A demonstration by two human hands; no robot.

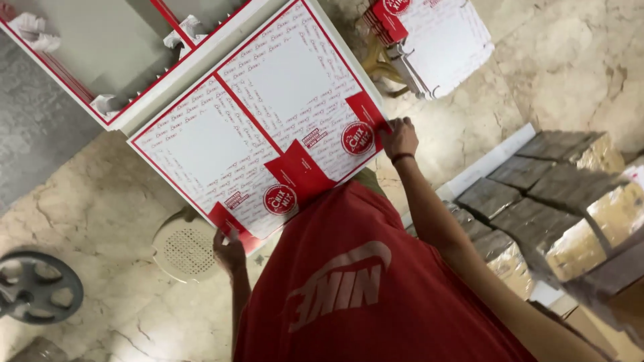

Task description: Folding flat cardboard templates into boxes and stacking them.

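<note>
Both hands pinch the flat printed cardboard sheet (268,127): left hand (229,251) and right hand (399,137) each clamp a near corner. Held only there, it'll probably sag beyond the grips and clip the box stack (429,40).

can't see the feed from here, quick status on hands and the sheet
Left hand grips near corner of the flat white-and-red printed carton sheet. Right hand grips opposite corner. Sheet held flat over more sheets; stool below, nothing blocking.
</note>
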